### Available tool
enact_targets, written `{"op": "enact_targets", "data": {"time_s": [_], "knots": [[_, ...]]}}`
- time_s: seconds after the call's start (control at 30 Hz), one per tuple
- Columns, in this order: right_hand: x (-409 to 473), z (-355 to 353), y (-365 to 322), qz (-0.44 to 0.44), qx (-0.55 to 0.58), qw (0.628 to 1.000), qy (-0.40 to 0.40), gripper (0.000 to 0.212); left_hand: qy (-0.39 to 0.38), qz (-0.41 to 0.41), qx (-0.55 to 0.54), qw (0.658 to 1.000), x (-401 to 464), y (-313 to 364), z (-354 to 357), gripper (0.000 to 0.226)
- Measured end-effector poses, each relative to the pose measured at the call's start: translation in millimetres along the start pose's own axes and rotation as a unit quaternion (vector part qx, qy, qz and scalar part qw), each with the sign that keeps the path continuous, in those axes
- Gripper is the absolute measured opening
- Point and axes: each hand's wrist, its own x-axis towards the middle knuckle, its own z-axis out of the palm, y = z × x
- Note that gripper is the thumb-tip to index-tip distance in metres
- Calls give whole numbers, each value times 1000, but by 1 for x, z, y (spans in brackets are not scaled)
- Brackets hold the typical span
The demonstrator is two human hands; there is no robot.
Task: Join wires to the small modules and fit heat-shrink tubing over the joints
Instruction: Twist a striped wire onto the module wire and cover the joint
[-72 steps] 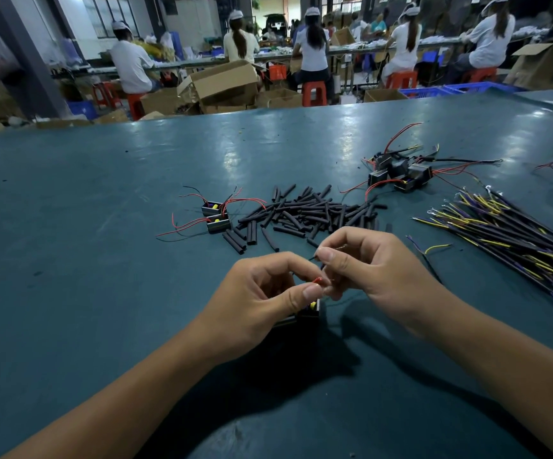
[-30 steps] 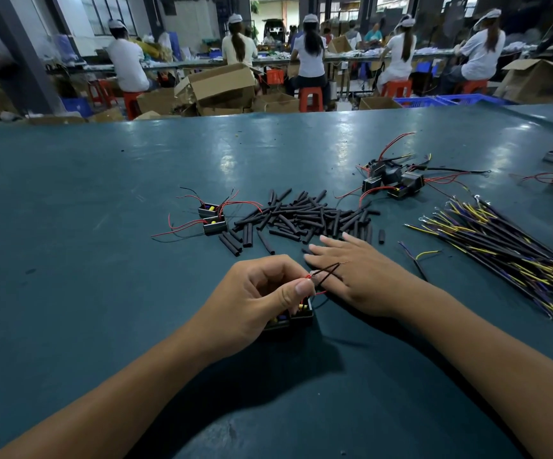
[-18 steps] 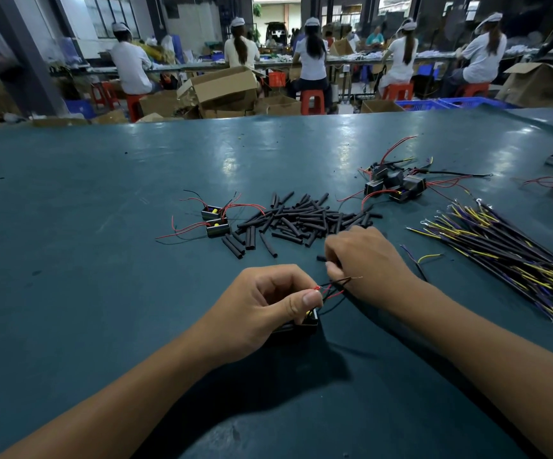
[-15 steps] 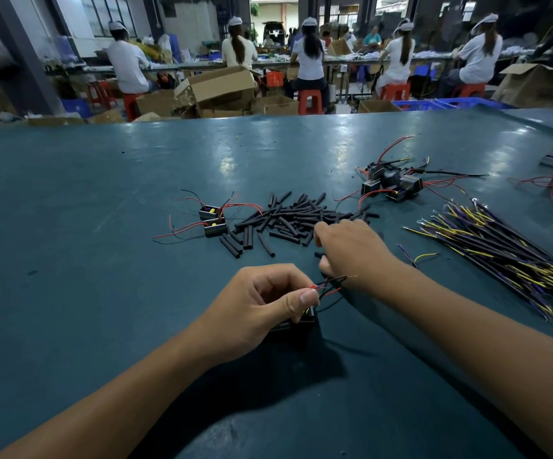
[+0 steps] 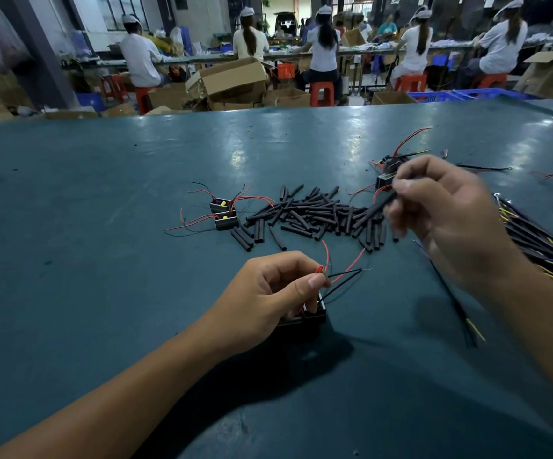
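Two hands share the sleeving step: the left hand pinches the near module's wires, the right hand grips a black tube above the far pile, which next needs threading onto a bare wire end.

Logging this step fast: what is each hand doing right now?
Left hand: pinching the red wires of the module under it.
Right hand: raised, pinching one black tube.

We look from one head-worn wide-angle camera, forward and down, close above our hands on the green table, workers' benches far behind.
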Motion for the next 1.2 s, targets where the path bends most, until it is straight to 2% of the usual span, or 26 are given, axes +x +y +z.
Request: {"op": "enact_targets", "data": {"time_s": [0.07, 0.17, 0.5, 0.87, 1.2], "knots": [[-18, 9, -6, -8, 20, 998, -52, 11, 2, 0, -4, 1000, 1, 0, 0, 13], [-30, 21, -3, -17, -63, 995, -77, 12, 8, -2, -9, 1000, 2, 0, -1, 14], [-34, 25, 6, -58, -141, 985, -81, 6, 4, -1, -22, 1000, 2, 0, -2, 16], [-32, 24, 8, -99, -163, 979, -65, 7, 6, 2, -15, 1000, 3, 1, -4, 15], [-35, 25, 8, -92, -202, 971, -85, 4, 3, 4, -12, 1000, 3, 0, -4, 16]]}}
